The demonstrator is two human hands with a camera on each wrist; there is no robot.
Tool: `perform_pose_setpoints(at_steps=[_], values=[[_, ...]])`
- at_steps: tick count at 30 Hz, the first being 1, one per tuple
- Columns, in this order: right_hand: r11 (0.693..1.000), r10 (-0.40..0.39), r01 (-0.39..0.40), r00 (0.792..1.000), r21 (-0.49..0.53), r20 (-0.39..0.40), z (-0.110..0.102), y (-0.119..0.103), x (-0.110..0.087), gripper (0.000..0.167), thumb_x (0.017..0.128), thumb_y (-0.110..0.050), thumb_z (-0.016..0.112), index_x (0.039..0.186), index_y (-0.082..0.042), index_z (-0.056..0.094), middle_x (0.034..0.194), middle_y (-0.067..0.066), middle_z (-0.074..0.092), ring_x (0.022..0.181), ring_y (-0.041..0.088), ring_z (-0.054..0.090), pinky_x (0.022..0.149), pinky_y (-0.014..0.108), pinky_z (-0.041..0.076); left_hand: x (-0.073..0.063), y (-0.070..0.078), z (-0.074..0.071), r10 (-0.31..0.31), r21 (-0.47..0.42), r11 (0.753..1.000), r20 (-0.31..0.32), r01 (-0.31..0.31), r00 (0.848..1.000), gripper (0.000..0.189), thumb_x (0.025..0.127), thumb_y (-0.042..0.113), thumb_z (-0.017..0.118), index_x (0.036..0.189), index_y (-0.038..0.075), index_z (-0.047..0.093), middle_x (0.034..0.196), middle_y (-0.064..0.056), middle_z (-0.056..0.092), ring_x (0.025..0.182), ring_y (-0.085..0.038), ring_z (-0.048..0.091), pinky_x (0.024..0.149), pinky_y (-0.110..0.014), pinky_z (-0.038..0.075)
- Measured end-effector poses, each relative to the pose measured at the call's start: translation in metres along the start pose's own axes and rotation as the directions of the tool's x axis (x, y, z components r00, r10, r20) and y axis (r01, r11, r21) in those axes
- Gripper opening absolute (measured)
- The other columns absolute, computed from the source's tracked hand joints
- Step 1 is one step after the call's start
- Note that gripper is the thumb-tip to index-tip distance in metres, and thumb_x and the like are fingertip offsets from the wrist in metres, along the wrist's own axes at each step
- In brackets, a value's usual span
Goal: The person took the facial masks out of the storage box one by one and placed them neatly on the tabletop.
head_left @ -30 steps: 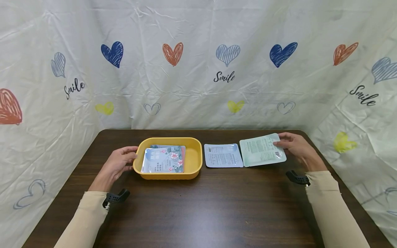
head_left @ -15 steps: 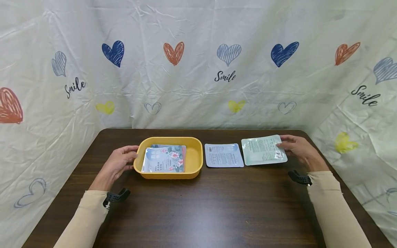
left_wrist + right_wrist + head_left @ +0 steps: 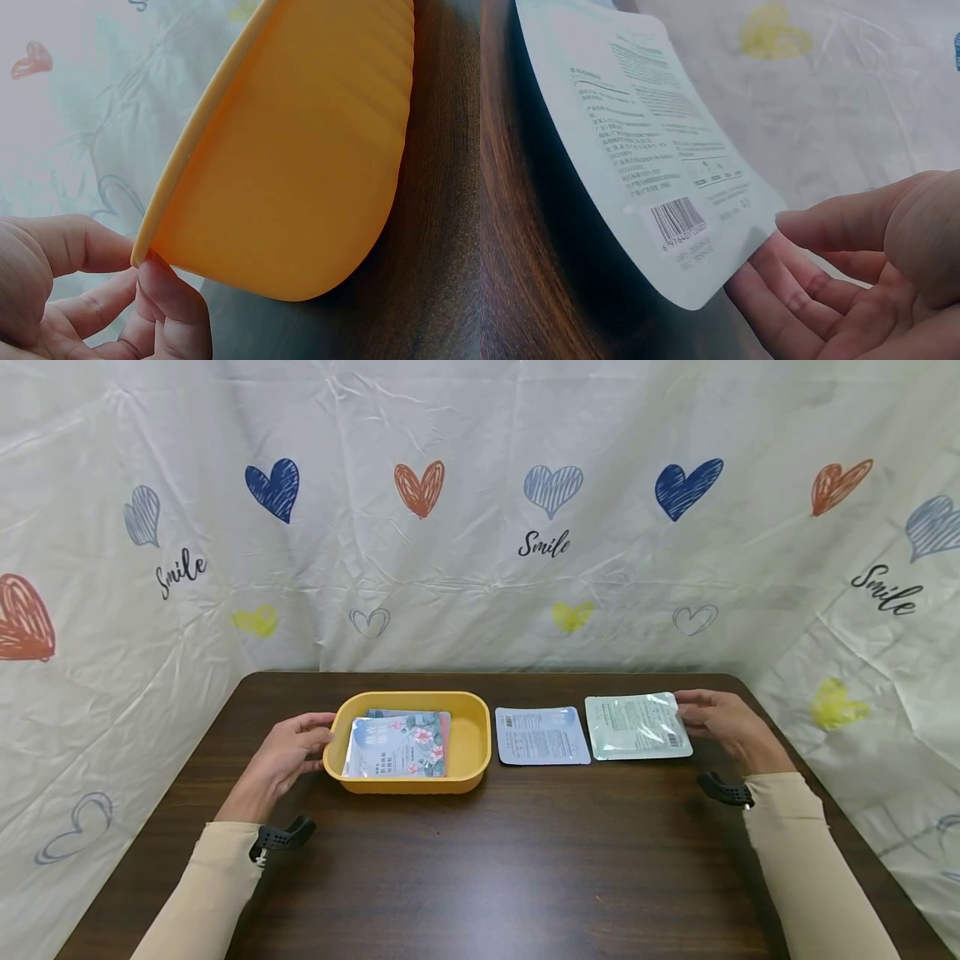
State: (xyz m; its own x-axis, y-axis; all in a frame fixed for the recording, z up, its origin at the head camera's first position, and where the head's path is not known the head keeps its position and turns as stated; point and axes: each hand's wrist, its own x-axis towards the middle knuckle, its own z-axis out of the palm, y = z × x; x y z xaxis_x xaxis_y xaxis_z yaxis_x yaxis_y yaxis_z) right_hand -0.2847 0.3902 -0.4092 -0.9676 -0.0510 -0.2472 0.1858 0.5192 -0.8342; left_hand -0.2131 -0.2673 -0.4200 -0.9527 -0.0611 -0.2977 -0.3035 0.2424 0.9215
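In the head view, my left hand holds the left rim of a yellow plastic basket; the left wrist view has thumb and fingers pinching that rim. Flat sheet mask packets lie in the basket, a floral light-blue one uppermost. At the right, a pale green sheet mask packet lies printed back up. My right hand is at its right edge. Up close in the right wrist view, the thumb tip is right at the corner of the green packet, with loosely bent fingers just below the edge.
A pale blue sheet mask packet lies between the basket and the green packet. All rest on a dark wooden table. A white curtain printed with hearts hangs behind and beside the table.
The green packet has come down and straightened, slightly right of where it was. My right thumb has slid off its face to the edge, letting it go. The left hand and basket have stayed put.
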Motion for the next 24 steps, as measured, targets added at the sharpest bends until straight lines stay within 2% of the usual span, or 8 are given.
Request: perform_pose_setpoints(at_steps=[9,16,18,22,24], values=[[1.0,-0.019,0.019,1.0,0.007,0.02,-0.0013,0.0027,0.0009,0.05,0.107,-0.007,0.046,0.151,0.011,0.034,0.151,0.036,0.039,0.108,0.006,0.06,0.089,0.028,0.057,0.0015,-0.001,-0.0004,0.002,-0.003,1.0,0.0,-0.002,1.0,0.053,0.102,0.018,0.059,0.152,0.008,0.045,0.148,-0.021,0.046,0.111,-0.033,0.059,0.083,-0.026,0.057],[0.999,-0.027,0.028,0.999,-0.025,0.031,-0.0001,-0.0006,-0.0016,0.051,0.107,-0.008,0.047,0.151,0.011,0.033,0.152,0.036,0.037,0.128,0.031,0.052,0.095,0.034,0.055,0.0013,0.0002,0.0,0.004,0.0,1.0,0.003,-0.004,1.0,0.052,0.102,0.016,0.058,0.152,0.007,0.045,0.147,-0.021,0.046,0.11,-0.033,0.058,0.081,-0.026,0.058],[0.999,-0.036,0.037,0.999,-0.035,0.027,-0.0001,-0.0015,-0.0026,0.051,0.107,-0.01,0.048,0.151,0.012,0.034,0.151,0.036,0.038,0.127,0.029,0.054,0.096,0.035,0.055,0.0013,0.0003,0.0001,0.004,0.008,1.0,0.003,-0.004,1.0,0.052,0.102,0.017,0.057,0.152,0.007,0.045,0.147,-0.021,0.046,0.11,-0.033,0.057,0.081,-0.026,0.057],[0.997,-0.08,0.08,0.997,-0.022,0.019,0.0005,-0.0038,-0.0033,0.052,0.107,-0.013,0.05,0.15,0.011,0.036,0.149,0.034,0.044,0.115,0.013,0.063,0.094,0.032,0.056,0.0016,0.0004,0.0004,0.004,0.03,1.0,0.0,-0.004,1.0,0.052,0.103,0.018,0.056,0.152,0.007,0.044,0.147,-0.021,0.047,0.11,-0.033,0.057,0.081,-0.027,0.058],[0.994,-0.108,0.108,0.994,0.004,0.016,0.0011,-0.0054,-0.0036,0.052,0.106,-0.015,0.052,0.15,0.01,0.037,0.146,0.028,0.051,0.111,0.006,0.065,0.094,0.031,0.056,0.0019,0.0008,0.0006,0.006,0.037,0.999,0.0,-0.006,1.0,0.052,0.103,0.019,0.056,0.152,0.007,0.044,0.147,-0.021,0.047,0.11,-0.033,0.058,0.082,-0.027,0.058]])
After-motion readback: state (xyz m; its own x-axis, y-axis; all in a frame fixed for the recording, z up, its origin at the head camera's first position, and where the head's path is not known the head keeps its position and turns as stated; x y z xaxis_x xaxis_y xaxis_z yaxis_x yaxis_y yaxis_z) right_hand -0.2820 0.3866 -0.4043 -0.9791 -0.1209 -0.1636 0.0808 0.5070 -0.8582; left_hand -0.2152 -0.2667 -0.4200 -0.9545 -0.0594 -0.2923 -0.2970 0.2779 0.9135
